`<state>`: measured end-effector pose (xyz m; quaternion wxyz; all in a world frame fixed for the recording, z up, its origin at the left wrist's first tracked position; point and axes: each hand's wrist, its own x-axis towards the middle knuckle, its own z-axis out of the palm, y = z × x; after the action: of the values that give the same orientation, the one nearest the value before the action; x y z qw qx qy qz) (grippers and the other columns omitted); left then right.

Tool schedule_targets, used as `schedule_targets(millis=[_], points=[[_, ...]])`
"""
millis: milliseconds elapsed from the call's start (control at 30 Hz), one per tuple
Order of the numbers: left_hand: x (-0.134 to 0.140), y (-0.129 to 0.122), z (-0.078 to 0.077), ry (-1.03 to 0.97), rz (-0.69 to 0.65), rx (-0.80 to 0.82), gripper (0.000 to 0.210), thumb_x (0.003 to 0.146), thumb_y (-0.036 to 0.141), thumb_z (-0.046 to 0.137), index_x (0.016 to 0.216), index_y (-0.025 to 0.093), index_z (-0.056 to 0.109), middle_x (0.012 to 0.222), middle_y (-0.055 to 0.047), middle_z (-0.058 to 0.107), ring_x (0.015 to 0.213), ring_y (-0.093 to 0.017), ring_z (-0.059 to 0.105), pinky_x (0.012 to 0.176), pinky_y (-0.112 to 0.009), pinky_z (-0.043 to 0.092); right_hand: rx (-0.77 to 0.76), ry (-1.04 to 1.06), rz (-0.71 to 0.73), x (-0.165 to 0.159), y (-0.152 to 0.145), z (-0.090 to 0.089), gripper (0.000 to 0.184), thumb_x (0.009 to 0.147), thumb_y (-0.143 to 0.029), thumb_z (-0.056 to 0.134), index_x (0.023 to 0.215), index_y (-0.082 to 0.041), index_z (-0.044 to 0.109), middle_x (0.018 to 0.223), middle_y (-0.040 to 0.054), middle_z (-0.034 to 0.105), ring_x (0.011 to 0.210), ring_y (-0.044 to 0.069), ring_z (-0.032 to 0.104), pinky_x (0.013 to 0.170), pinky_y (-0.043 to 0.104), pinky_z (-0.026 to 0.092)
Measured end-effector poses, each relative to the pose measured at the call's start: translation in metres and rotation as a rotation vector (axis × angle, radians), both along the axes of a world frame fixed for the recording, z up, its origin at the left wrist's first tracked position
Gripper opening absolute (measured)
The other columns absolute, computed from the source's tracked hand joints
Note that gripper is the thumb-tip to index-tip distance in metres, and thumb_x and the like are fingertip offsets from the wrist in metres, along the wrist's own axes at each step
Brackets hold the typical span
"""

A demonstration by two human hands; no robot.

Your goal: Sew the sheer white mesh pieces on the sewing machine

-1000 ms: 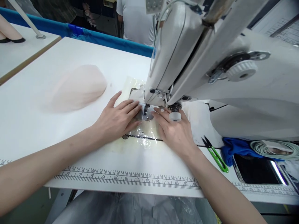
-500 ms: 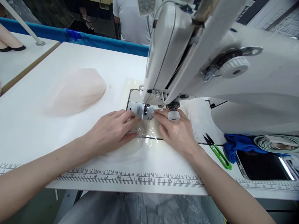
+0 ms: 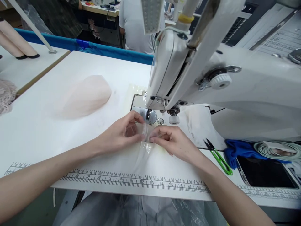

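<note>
A sheer, whitish piece of fabric (image 3: 142, 156) runs between my two hands, just in front of the sewing machine's needle plate (image 3: 151, 116). My left hand (image 3: 122, 131) pinches its left side between thumb and fingers, near the plate's front edge. On the other side, my right hand (image 3: 172, 141) has thumb and forefinger closed on the fabric's right edge. Above them stands the white sewing machine (image 3: 169, 62), its needle area behind my fingers. How much fabric lies under the hands is hard to see because it is so thin.
A pale pink sheer fabric piece (image 3: 87, 95) lies on the table at left. Green-handled thread snips (image 3: 219, 158), a blue cloth (image 3: 231, 152) and a phone (image 3: 265, 172) sit at right. A printed ruler (image 3: 131, 180) follows the front edge. A person in white (image 3: 138, 28) is beyond.
My hands have drawn back from beside the needle plate toward me. Flat fingers have curled into pinches, and the sheer fabric is gathered up between them. The view has shifted slightly.
</note>
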<state>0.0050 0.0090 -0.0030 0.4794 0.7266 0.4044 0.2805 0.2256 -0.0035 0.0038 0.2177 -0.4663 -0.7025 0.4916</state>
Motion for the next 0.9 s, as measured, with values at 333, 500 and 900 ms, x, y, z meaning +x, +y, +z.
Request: schedule_targets(millis=[333, 500, 900], points=[[0.000, 0.005, -0.009, -0.110, -0.037, -0.124, 0.024, 0.082, 0.021, 0.060, 0.106, 0.020, 0.056, 0.097, -0.004, 0.070, 0.085, -0.018, 0.068, 0.066, -0.028, 0.056, 0.105, 0.012, -0.063, -0.006, -0.002, -0.009, 0.016, 0.076, -0.018, 0.074, 0.089, -0.021, 0.065, 0.074, -0.0030, 0.063, 0.065, 0.012, 0.059, 0.060, 0.024, 0.050], [-0.002, 0.006, -0.004, -0.070, -0.037, -0.180, 0.016, 0.085, 0.024, 0.057, 0.101, 0.021, 0.059, 0.094, -0.003, 0.071, 0.084, -0.017, 0.067, 0.058, -0.024, 0.052, 0.069, 0.026, -0.111, -0.001, 0.003, -0.008, 0.017, 0.076, -0.017, 0.072, 0.092, -0.020, 0.066, 0.085, 0.0009, 0.070, 0.069, 0.013, 0.065, 0.071, 0.030, 0.054], [-0.001, -0.002, 0.003, 0.085, -0.026, -0.118, 0.013, 0.083, 0.019, 0.047, 0.090, 0.020, 0.058, 0.074, 0.002, 0.058, 0.053, -0.008, 0.046, 0.048, -0.022, 0.037, -0.006, 0.144, -0.293, -0.006, 0.003, -0.008, 0.014, 0.072, -0.024, 0.076, 0.085, -0.020, 0.070, 0.085, 0.0013, 0.072, 0.063, 0.012, 0.065, 0.061, 0.026, 0.053]])
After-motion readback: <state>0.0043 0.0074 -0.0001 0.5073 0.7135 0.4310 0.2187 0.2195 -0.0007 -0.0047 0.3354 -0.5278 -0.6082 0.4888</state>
